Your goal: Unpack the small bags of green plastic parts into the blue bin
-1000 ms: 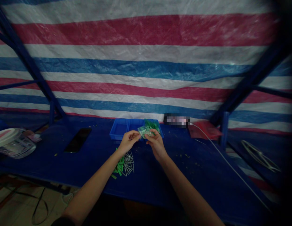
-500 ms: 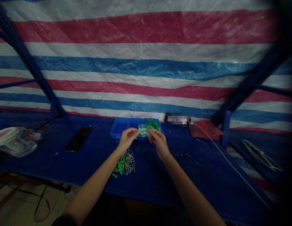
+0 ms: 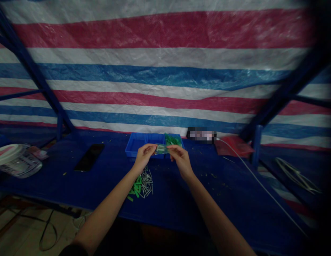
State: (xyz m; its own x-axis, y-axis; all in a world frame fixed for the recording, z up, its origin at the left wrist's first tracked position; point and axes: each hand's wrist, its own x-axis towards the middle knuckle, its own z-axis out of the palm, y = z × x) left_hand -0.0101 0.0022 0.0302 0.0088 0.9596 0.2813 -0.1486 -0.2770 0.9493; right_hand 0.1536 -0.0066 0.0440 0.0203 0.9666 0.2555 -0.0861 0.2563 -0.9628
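A small clear plastic bag [image 3: 161,149] with pale and green contents is stretched between my hands, in front of the blue divided tray [image 3: 132,154]. My left hand [image 3: 144,155] pinches its left end, and my right hand [image 3: 180,159] pinches its right end. Behind my right hand, green packets [image 3: 172,139] lie in the tray's right compartment. Nearer to me, beside my left forearm, are a pile of metal screws [image 3: 147,185] and a group of bright green plastic pieces [image 3: 137,187] on the blue table [image 3: 170,199].
A black phone [image 3: 90,157] and a white bucket [image 3: 18,161] are at the left. Behind on the right lie a device with a blurred screen [image 3: 201,135], its white cable [image 3: 250,172] and a red plastic bag [image 3: 234,146]. Blue metal posts flank the striped sheet.
The small bag has tilted flatter between my fingers. My hands have shifted only slightly, and both still grip it.
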